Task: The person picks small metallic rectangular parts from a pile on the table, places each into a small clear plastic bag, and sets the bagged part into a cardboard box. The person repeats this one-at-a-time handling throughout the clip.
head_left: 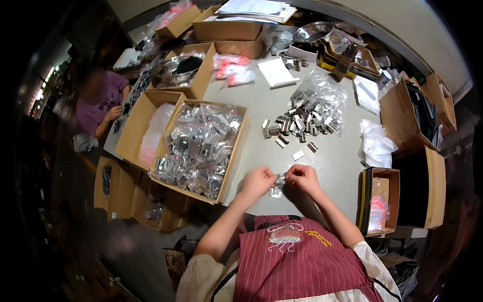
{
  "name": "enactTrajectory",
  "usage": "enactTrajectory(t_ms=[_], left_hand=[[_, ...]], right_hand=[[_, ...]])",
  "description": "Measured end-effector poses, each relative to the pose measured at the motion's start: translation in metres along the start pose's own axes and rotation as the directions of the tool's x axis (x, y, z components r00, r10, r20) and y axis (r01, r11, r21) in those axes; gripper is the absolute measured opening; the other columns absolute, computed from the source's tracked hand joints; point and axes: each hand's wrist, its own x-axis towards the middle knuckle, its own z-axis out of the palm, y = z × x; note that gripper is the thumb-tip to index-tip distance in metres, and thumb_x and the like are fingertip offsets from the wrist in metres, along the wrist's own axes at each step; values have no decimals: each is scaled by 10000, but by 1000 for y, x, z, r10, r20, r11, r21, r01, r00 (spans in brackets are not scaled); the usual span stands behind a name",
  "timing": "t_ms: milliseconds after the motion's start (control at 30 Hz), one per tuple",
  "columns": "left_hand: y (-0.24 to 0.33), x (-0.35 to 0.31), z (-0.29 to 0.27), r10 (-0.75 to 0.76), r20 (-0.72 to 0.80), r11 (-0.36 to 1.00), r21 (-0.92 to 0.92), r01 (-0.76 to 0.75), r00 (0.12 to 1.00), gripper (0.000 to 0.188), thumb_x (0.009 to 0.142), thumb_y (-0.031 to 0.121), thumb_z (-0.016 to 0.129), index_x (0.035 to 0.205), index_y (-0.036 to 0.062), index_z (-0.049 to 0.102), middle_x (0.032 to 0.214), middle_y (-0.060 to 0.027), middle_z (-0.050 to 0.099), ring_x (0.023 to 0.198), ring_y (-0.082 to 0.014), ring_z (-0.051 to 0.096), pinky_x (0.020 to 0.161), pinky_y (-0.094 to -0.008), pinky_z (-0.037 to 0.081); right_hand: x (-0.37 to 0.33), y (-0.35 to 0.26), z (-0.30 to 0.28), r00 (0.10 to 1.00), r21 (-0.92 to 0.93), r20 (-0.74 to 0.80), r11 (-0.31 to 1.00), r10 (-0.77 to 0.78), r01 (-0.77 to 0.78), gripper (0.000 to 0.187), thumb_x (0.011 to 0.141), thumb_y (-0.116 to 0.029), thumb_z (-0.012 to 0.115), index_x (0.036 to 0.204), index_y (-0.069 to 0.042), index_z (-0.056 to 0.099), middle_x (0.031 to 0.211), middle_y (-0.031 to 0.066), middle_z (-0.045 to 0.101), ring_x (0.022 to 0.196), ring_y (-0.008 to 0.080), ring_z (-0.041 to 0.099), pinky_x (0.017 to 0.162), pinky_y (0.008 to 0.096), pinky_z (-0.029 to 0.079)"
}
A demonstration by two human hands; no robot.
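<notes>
Near the table's front edge, a small clear plastic bag (277, 191) hangs between my two hands, with something shiny inside it. My left hand (258, 182) pinches one upper corner, and my right hand (303, 180) pinches the other. Just beyond my hands lie a few loose metal pieces, among them a pale flat one (298, 155) and a dark-slotted one (312, 147). Farther off, a heap of short shiny metal clips (302, 123) spills from a large open clear bag (329, 95).
Left of my hands stands a cardboard box (232, 166) full of filled clear bags. White sheets (376, 146) and a small box of red-edged bags (394, 201) lie right. A dark bottle (344, 63) stands at the back. A person in a purple shirt (108, 93) sits far left.
</notes>
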Motion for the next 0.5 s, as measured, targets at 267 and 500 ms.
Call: enactTrajectory(t_ms=[267,500], left_hand=[[17,37,0,-97,130,994,59,90,987,228,778,251,680,757,24,670,674,-131,672,634,-239,669,616,-351,519],[18,-3,-6,125,-17,992,-6,-125,992,200,751,251,719,731,61,660,581,-71,652,543,-212,659,546,-338,504]], right_hand=[[19,-12,-20,994,-72,60,994,91,-87,65,846,-52,658,814,-4,686,702,26,655,577,107,615,526,259,510],[-29,-71,-12,1000,-346,10,938,21,-16,107,804,-139,688,818,-38,722,705,77,704,615,150,666,587,294,518]])
